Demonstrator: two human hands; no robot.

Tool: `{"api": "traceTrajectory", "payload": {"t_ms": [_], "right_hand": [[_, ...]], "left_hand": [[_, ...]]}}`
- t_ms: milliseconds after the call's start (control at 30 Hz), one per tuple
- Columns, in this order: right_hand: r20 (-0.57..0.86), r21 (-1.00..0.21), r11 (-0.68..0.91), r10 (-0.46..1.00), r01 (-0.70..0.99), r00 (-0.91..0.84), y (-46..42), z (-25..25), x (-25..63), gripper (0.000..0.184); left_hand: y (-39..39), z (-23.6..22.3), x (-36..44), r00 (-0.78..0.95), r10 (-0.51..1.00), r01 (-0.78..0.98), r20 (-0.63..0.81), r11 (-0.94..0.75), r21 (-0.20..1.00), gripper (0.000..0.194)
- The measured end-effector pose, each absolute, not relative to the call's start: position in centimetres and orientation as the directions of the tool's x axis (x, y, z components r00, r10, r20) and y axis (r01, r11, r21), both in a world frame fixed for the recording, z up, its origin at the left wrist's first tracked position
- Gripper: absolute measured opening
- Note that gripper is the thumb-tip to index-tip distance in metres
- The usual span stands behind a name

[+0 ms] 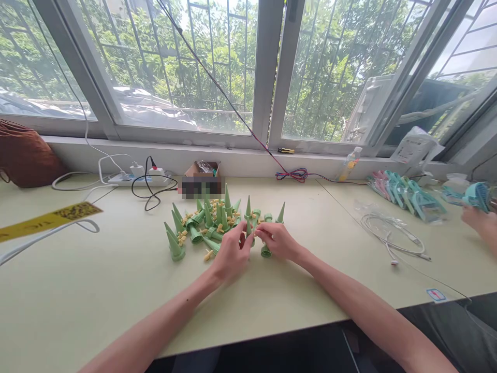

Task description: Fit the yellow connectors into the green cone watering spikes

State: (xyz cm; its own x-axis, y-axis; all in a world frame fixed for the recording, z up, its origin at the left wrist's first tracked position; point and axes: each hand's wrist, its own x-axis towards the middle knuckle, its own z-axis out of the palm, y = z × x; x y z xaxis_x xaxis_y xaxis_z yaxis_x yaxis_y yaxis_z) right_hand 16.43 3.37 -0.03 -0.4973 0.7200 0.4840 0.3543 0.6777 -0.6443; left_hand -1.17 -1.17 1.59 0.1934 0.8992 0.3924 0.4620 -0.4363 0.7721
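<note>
My left hand [234, 252] is closed around a green plastic watering spike [249, 226], its pointed end up. Against the side of that spike, the fingertips of my right hand [280, 241] are pinched together; what sits between them is too small to make out. A green threaded cap piece [266, 252] lies on the table just under my right hand. To the left and behind my hands is a cluster of green spikes [175, 246], some upright and some on their sides. Small yellow valves [208, 255] lie scattered among them.
Behind the pile stands a small cardboard box [193, 169], partly blurred. A power strip [135, 178] with cables is at the back left. Coiled white cables [394, 235] and bagged teal and pink items [407, 197] lie right. Another person's hand [481, 223] touches a teal item.
</note>
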Motion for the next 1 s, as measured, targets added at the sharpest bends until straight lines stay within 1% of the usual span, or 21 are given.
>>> {"api": "traceTrajectory", "payload": {"t_ms": [500, 1000], "right_hand": [[0.486, -0.635, 0.668, 0.736, 0.387, -0.472, 3.52, -0.25, 16.43, 0.038], [0.486, -0.627, 0.661, 0.746, 0.413, -0.455, 3.51, -0.24, 16.44, 0.037]], "left_hand": [[-1.09, 1.56, -1.17, 0.192, 0.888, 0.463, 0.417, -0.457, 0.76, 0.014], [-1.09, 1.53, -1.22, 0.196, 0.891, 0.462, 0.41, -0.453, 0.763, 0.016]]}}
